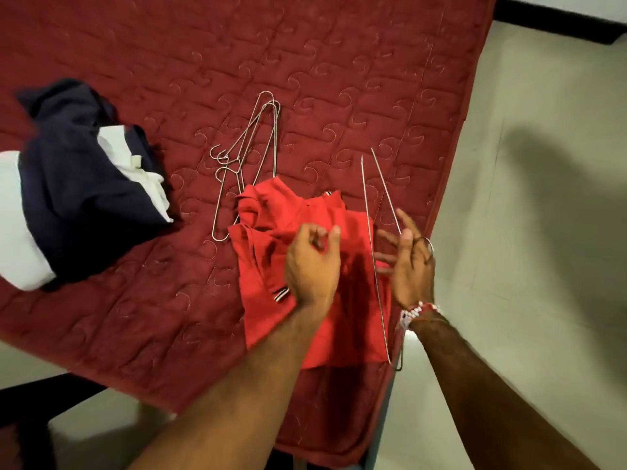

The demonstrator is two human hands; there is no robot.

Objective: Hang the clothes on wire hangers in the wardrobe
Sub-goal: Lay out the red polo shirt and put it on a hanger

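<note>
The mattress (101, 45) is dark red cloth, puffy and not shiny, with curly stitches sewn in. The red shirt (268, 212) is soft cloth, dull and crinkled. The pile of hangers (249, 137) is thin metal wire, smooth and shiny, and so is the single hanger (366, 184). The dark blue clothes (78, 184) and white clothes (17, 239) are soft, dull cloth. The floor (543, 232) is smooth and pale. The bracelet (419, 310) has small beads.

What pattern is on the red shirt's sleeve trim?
Thin white and dark stripes on the sleeve trim of the red shirt, head view.
</note>
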